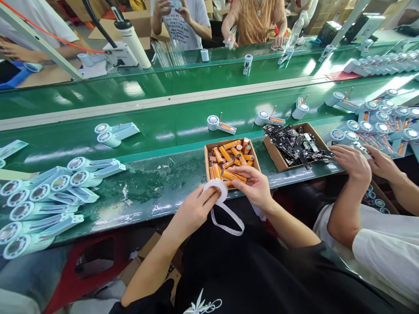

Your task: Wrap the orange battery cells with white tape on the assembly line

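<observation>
My left hand (193,211) is closed around a roll of white tape (223,188), its fingers through the core. A loose strip from the roll hangs in a loop below it, in front of my black shirt. My right hand (255,185) reaches over the front edge of a cardboard box (206,159) of orange cylindrical batteries (225,152). Its thumb and fingers are around the end of an orange battery (234,175) at the near side. Something white, partly hidden, hangs below my right wrist.
Right of the batteries stands a box of black circuit boards (288,146). A co-worker's hands (352,161) hold a small part there. Light-blue fan housings (42,187) pile up at left and right (381,126). Others lie on the green conveyor belt (176,117). People work across it.
</observation>
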`<state>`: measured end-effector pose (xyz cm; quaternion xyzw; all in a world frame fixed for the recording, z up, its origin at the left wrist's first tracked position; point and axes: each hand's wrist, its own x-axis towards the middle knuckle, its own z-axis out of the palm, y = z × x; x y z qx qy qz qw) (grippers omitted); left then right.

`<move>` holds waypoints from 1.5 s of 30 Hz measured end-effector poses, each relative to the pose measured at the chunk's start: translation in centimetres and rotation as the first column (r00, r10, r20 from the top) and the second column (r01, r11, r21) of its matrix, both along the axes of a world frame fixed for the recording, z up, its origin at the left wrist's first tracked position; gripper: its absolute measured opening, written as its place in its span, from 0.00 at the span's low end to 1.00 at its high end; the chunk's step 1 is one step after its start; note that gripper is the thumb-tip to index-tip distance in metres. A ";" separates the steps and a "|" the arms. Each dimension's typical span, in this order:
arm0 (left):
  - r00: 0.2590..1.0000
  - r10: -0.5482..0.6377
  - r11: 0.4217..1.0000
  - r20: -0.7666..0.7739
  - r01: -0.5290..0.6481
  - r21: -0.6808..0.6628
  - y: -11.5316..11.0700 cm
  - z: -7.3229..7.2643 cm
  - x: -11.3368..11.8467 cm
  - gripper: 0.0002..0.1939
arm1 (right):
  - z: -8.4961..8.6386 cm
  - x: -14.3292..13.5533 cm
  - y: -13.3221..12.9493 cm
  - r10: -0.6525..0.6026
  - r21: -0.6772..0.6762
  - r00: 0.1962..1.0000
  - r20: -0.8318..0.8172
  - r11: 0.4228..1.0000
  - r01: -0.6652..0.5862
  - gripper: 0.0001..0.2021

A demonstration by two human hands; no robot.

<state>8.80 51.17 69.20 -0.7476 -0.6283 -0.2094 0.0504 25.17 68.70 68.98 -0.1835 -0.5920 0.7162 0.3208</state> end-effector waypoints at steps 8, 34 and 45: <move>0.992 0.010 0.998 -0.126 -0.018 -0.061 0.6 1.1 0.0 0.21 | -1.1 0.8 -1.0 -0.016 0.104 0.998 0.066 0.995 0.009 0.13; 0.989 -0.080 0.984 -0.122 0.098 0.152 2.7 -0.1 5.3 0.12 | 1.2 0.2 4.8 -0.525 -0.239 0.822 -0.221 0.846 0.476 0.21; 0.858 0.468 0.882 0.211 -0.441 -0.164 7.5 -1.3 -13.8 0.13 | -1.3 4.7 5.9 -0.468 -0.264 0.880 -0.084 0.862 0.433 0.27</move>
